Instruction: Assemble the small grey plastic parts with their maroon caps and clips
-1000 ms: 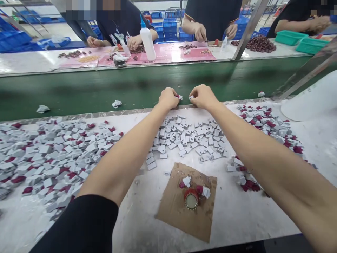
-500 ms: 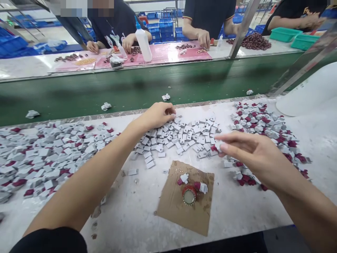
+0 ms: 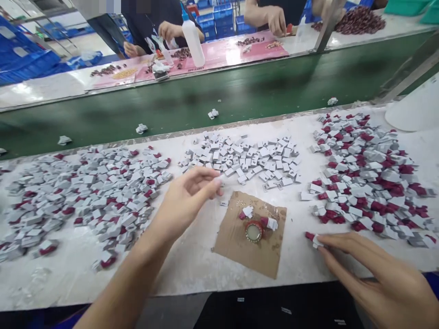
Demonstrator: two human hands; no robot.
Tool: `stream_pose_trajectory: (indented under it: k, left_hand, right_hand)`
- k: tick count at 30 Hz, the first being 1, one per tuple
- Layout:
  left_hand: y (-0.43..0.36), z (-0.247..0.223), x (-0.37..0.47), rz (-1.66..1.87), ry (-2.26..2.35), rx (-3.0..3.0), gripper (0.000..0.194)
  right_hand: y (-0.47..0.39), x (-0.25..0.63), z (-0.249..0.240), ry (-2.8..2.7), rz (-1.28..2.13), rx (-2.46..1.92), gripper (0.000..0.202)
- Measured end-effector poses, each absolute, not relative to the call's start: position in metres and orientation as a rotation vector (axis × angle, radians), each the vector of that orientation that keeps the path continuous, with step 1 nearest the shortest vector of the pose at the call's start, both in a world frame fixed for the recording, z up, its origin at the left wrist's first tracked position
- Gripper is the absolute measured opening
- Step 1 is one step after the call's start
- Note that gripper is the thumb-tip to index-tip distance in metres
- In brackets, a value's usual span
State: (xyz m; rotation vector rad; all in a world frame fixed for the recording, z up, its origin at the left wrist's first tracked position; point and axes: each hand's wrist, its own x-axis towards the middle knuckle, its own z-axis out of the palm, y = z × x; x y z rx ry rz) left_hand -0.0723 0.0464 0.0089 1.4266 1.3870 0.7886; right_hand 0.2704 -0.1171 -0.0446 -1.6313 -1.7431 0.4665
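Pinching a grey-and-maroon piece (image 3: 315,239) between thumb and fingertips of the right hand (image 3: 380,276), near the worktop's (image 3: 192,272) front edge. Holding the left hand (image 3: 187,201) half curled, left of the cardboard (image 3: 236,246) — cannot tell whether gripping anything. Showing only part of a white container (image 3: 413,107), near the far right corner. Looking past the far edge — to a green belt (image 3: 260,91) and co-workers' hands (image 3: 276,20).

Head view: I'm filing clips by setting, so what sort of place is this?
Likely a factory assembly workshop: a green conveyor-like belt runs beside the table, heaps of small grey and dark-red parts lie there, and other people work at the bench opposite.
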Motion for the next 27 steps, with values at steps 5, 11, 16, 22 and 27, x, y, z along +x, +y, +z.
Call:
stream_pose_trajectory:
  k: [5, 11, 16, 22, 27]
  left_hand:
    - [-0.009, -0.013, -0.091, 0.742, 1.769, 1.918, 0.015]
    - [-0.041, -0.032, -0.101, 0.695, 1.880, 2.033, 0.014]
    - [-0.056, -0.024, -0.098, 0.640, 1.773, 1.910, 0.011]
    - [-0.056, -0.023, -0.103, 0.627, 1.752, 1.774, 0.012]
    - [-0.048, -0.020, -0.108, 0.539, 1.763, 1.768, 0.020]
  right_hand:
    - [-0.110, 0.258, -0.028, -1.658, 0.566, -1.626, 0.013]
    - [-0.097, 0.223, -0.014, -1.250, 0.944, -1.616, 0.007]
    - [-0.083, 0.210, -0.019, -1.151, 1.134, -1.497, 0.007]
    - [-0.090, 0.197, -0.027, -1.253, 1.053, -1.461, 0.007]
    - [-0.093, 0.186, -0.027, -1.391, 0.925, -1.405, 0.019]
